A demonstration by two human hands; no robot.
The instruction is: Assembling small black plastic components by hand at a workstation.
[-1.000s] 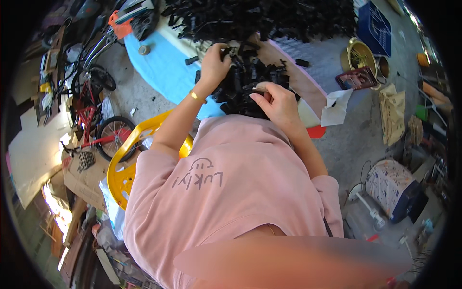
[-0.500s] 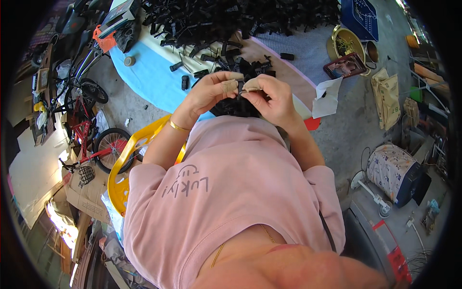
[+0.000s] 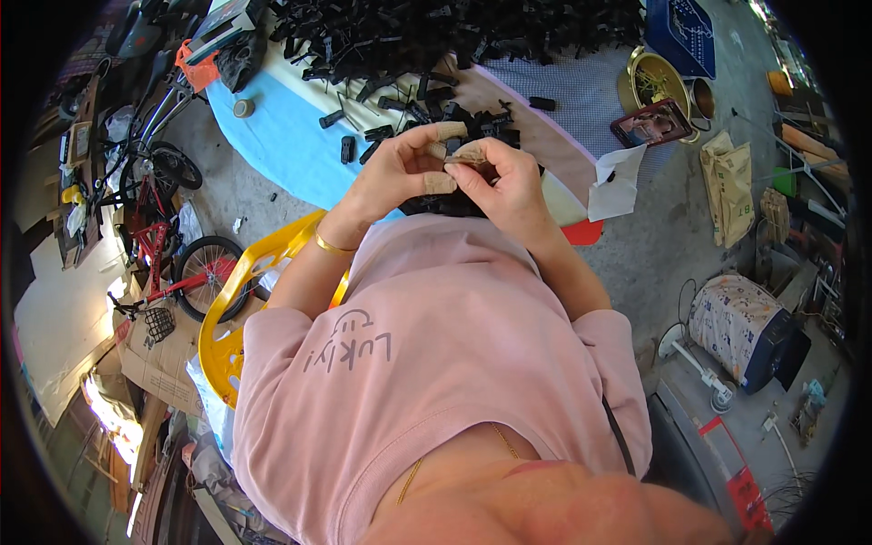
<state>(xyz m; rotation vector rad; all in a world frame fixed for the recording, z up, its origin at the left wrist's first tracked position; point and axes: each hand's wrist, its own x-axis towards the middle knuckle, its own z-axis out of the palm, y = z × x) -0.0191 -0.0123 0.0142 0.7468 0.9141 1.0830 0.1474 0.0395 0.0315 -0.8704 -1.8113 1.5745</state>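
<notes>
My left hand (image 3: 398,174) is open, its taped thumb and forefinger spread apart. Right beside it, my right hand (image 3: 501,182) is closed in a pinch, its taped fingertips reaching into the gap between the left thumb and forefinger. Whatever the pinch holds is too small and hidden to make out. Both hands hover over dark parts close to my lap. Beyond them, loose black plastic pieces (image 3: 348,149) lie on a striped cloth (image 3: 272,136), some with thin pins sticking out. A large heap of similar black parts (image 3: 436,36) covers the far side.
At the far right are a brass-coloured pot (image 3: 630,94), a blue crate (image 3: 681,36) and a phone-like screen (image 3: 650,123) with white paper (image 3: 616,182) before it. A yellow plastic chair (image 3: 216,350) is at my left, near a red bicycle (image 3: 168,282). A round tin (image 3: 243,108) sits on the cloth's left edge.
The left thumb and forefinger have moved apart, the thumb downward. The right fingertips have shifted slightly left, and the dark piece seen between both hands' fingertips no longer shows clearly.
</notes>
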